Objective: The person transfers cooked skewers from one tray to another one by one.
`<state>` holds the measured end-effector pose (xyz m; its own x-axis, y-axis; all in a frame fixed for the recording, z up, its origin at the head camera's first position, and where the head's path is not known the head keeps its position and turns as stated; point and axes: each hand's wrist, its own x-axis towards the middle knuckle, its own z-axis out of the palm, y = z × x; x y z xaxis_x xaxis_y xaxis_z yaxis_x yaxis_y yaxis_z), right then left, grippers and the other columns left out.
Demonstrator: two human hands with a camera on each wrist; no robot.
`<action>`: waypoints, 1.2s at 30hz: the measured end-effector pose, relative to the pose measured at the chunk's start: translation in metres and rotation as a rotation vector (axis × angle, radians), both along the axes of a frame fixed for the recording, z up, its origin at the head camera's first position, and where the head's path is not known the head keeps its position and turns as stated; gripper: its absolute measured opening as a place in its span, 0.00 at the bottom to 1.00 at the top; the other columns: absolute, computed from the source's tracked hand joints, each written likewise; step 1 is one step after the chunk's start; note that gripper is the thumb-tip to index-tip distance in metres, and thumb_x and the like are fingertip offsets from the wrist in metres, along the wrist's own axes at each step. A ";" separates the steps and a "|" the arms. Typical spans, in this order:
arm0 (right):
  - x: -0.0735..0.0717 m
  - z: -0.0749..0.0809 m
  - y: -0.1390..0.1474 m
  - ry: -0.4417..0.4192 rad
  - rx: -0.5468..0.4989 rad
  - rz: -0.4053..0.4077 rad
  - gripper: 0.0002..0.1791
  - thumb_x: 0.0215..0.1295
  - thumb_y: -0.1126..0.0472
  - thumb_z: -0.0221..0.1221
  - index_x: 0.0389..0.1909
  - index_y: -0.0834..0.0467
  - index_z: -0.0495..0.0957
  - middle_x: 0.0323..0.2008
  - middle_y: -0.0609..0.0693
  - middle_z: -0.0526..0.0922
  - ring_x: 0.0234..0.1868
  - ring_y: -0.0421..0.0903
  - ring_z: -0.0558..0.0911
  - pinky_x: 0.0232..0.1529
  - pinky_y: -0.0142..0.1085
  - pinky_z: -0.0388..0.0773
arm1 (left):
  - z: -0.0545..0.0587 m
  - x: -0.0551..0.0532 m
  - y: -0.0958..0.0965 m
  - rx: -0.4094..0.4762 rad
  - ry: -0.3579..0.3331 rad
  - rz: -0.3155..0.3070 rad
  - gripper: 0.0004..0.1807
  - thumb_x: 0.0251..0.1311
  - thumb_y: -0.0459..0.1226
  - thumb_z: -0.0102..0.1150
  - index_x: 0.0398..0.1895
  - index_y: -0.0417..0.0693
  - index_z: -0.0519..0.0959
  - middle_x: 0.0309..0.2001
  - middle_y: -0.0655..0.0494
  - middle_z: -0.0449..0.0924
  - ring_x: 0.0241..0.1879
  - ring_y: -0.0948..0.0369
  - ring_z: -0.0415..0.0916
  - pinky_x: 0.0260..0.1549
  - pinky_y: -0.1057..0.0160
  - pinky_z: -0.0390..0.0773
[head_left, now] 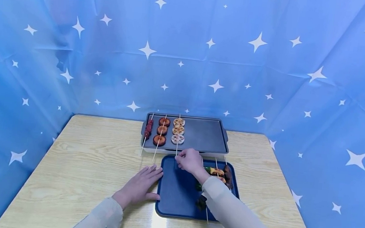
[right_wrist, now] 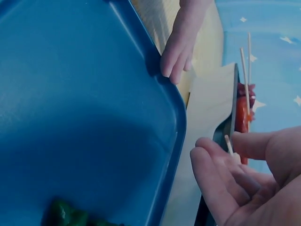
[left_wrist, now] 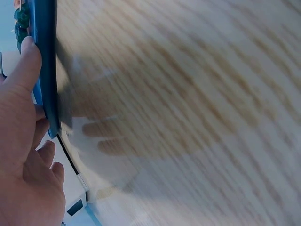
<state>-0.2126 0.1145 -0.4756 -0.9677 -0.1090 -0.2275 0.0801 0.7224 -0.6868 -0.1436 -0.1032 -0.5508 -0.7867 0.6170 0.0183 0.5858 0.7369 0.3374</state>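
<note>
My right hand pinches the near end of a lotus root skewer, whose slices lie on the dark grill pan. In the right wrist view the stick's tip shows between the thumb and fingers of that hand. My left hand rests beside the blue tray, its fingers and thumb touching the left rim. In the left wrist view the left hand has its thumb against the tray's edge.
Left of the lotus root, the pan holds a skewer of round brown-red slices and a dark red meat skewer. Several more skewers, including a brown one, lie on the tray's right side, partly hidden by my right arm. A blue starry curtain surrounds the table.
</note>
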 end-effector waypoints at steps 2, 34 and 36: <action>-0.001 -0.001 -0.002 -0.004 -0.003 -0.017 0.09 0.67 0.56 0.61 0.35 0.58 0.85 0.25 0.49 0.86 0.26 0.44 0.87 0.26 0.33 0.84 | 0.001 0.000 0.000 -0.016 -0.010 0.004 0.46 0.56 0.63 0.58 0.72 0.47 0.63 0.75 0.52 0.59 0.76 0.48 0.52 0.76 0.48 0.52; -0.009 0.004 -0.002 -0.203 -0.107 -0.079 0.02 0.64 0.65 0.60 0.34 0.60 0.80 0.29 0.52 0.86 0.28 0.43 0.85 0.34 0.37 0.87 | 0.000 -0.001 0.000 -0.038 -0.015 0.010 0.47 0.56 0.64 0.57 0.73 0.48 0.63 0.75 0.53 0.59 0.76 0.49 0.50 0.77 0.49 0.51; -0.008 0.005 -0.001 -0.204 -0.107 -0.070 0.02 0.64 0.65 0.60 0.33 0.60 0.80 0.29 0.52 0.86 0.27 0.43 0.85 0.35 0.38 0.88 | 0.000 -0.001 0.000 -0.045 -0.022 0.013 0.47 0.56 0.65 0.56 0.73 0.49 0.62 0.75 0.54 0.58 0.77 0.50 0.50 0.77 0.49 0.50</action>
